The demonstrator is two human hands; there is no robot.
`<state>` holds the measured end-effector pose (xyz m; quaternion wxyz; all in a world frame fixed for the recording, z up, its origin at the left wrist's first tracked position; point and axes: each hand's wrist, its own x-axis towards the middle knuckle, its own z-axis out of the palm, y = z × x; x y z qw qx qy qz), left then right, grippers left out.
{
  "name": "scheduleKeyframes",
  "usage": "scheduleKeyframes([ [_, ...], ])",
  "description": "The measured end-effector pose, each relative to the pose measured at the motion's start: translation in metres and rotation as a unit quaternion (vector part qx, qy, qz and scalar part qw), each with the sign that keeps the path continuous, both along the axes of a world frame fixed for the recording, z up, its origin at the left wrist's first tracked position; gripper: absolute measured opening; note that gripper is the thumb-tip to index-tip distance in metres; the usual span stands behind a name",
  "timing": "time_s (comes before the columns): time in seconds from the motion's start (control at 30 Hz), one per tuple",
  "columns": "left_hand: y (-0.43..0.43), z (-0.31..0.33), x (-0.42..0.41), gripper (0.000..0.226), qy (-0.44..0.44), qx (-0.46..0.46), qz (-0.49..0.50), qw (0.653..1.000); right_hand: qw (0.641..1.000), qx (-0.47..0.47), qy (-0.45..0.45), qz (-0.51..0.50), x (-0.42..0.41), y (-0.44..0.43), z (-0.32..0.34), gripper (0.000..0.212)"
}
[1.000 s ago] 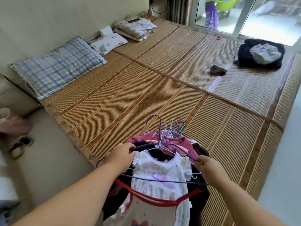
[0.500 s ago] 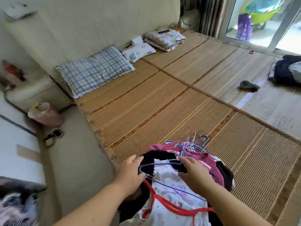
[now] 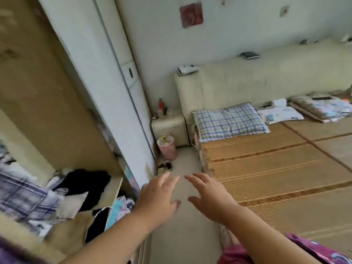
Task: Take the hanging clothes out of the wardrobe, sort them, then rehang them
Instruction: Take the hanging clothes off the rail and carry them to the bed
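Pink patterned clothes (image 3: 312, 250) are seen at the bed's near edge; the wardrobe (image 3: 57, 111) stands open, crumpled garments (image 3: 83, 183) heaped on its shelf.

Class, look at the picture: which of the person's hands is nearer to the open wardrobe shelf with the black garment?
Left. The left hand is open beside the shelf's outer edge; the right hand is farther away, towards the bed mat.

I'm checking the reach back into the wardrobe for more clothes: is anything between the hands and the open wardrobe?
Nothing visible blocks it. The left hand and right hand are open and empty over bare floor, and the wardrobe opening lies just left, its sliding door pushed aside. Heaped clothes fill the shelf inside.
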<state>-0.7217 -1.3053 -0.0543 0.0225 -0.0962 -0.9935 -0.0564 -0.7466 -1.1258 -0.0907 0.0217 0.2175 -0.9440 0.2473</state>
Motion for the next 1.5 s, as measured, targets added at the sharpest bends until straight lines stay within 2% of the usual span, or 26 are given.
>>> scheduleKeyframes([
  [0.2,-0.129,0.07,0.036,0.069,0.103,-0.023,0.117,0.988,0.991,-0.023,0.073,0.113,-0.012,-0.14,0.075,0.067],
  [0.4,-0.203,0.141,0.063,0.067,0.204,-0.037,0.2,0.958,0.962,-0.035,0.158,0.219,-0.02,-0.244,0.156,0.067],
  [0.57,-0.232,0.204,0.066,0.07,0.302,-0.089,0.273,0.909,0.927,-0.07,0.239,0.28,-0.043,-0.315,0.223,0.066],
  [0.73,-0.255,0.275,0.062,0.067,0.418,-0.153,0.303,0.843,0.872,-0.149,0.284,0.369,-0.077,-0.381,0.29,0.065],
  [0.83,-0.27,0.314,0.057,0.061,0.499,-0.234,0.328,0.767,0.84,-0.199,0.279,0.421,-0.104,-0.417,0.328,0.062],
  [0.93,-0.282,0.35,0.056,0.071,0.519,-0.303,0.386,0.7,0.814,-0.222,0.274,0.461,-0.125,-0.454,0.362,0.06],
  [1.03,-0.292,0.379,0.056,0.082,0.518,-0.333,0.459,0.641,0.797,-0.215,0.265,0.498,-0.138,-0.49,0.394,0.062],
  [1.13,-0.296,0.397,0.054,0.09,0.513,-0.337,0.497,0.614,0.785,-0.226,0.249,0.521,-0.142,-0.524,0.423,0.059],
  [1.27,-0.293,0.409,0.041,0.085,0.546,-0.331,0.501,0.585,0.779,-0.243,0.19,0.546,-0.139,-0.561,0.448,0.05],
  [1.33,-0.294,0.409,0.035,0.08,0.572,-0.304,0.499,0.575,0.772,-0.248,0.15,0.566,-0.137,-0.576,0.453,0.049],
  [1.5,-0.298,0.405,0.034,0.081,0.596,-0.316,0.514,0.53,0.748,-0.285,0.052,0.598,-0.132,-0.608,0.451,0.049],
])
